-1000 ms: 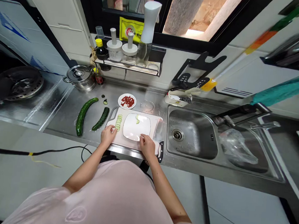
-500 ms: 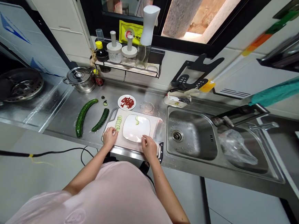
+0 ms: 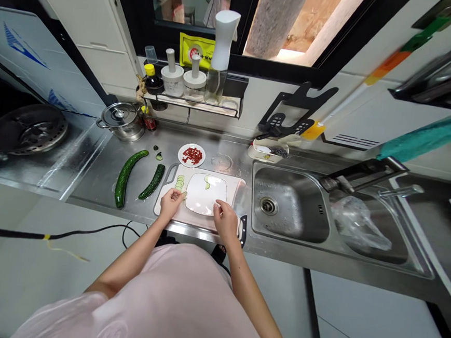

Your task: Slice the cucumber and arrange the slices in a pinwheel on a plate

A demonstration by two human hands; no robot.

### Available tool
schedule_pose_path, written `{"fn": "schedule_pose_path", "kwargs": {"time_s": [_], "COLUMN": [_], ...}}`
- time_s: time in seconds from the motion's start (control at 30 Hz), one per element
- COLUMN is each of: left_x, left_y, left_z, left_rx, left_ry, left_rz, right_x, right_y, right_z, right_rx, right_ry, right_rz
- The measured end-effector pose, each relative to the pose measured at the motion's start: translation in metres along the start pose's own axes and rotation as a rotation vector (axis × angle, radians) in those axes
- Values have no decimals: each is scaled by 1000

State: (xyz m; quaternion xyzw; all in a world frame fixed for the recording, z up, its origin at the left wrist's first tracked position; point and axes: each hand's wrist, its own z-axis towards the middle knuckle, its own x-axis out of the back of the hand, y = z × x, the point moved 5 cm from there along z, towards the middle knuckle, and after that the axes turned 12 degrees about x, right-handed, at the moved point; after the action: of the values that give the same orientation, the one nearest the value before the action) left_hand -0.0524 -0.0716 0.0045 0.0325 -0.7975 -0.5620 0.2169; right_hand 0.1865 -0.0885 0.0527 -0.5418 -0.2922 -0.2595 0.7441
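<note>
A white square plate (image 3: pixel 203 201) lies on a pale cutting board (image 3: pixel 194 218), with a few cucumber slices (image 3: pixel 208 182) near its far edge. Left of the plate, a row of cucumber slices (image 3: pixel 179 182) rests on the board. My left hand (image 3: pixel 171 203) pinches a cucumber slice (image 3: pixel 184 195) at the plate's left edge. Over the plate's near right corner is my right hand (image 3: pixel 225 220), its fingers bent and close together; whether they hold anything is too small to tell. A knife with a black handle (image 3: pixel 243 230) lies at the board's right side.
Two cucumber pieces (image 3: pixel 128 176) (image 3: pixel 152 182) lie left of the board. Behind it stands a round plate of chopped red pieces (image 3: pixel 191 156). A lidded pot (image 3: pixel 122 121) is at the back left, a sink (image 3: pixel 291 205) to the right.
My left hand has lifted off the slice row and moved slightly right, now with a slice between its fingertips. My right hand has hardly moved, its fingers slightly raised.
</note>
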Motion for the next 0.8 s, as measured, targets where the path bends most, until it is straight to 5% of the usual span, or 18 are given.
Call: {"fn": "schedule_pose_path", "kwargs": {"time_s": [0.33,0.53,0.8], "left_x": [-25,-31,-41], "left_y": [39,51,41], "left_z": [-13,-19,-16], "left_rx": [117,148,264], "left_ry": [-358,-434,-457], "left_rz": [-356,-325,-315], "right_x": [-21,-37,-57], "right_y": [-6,-12,-13], "right_z": [22,41,58], "right_rx": [-7,17,-8], "right_ry": [11,-63,-108], "right_rz": [357,565,699]}}
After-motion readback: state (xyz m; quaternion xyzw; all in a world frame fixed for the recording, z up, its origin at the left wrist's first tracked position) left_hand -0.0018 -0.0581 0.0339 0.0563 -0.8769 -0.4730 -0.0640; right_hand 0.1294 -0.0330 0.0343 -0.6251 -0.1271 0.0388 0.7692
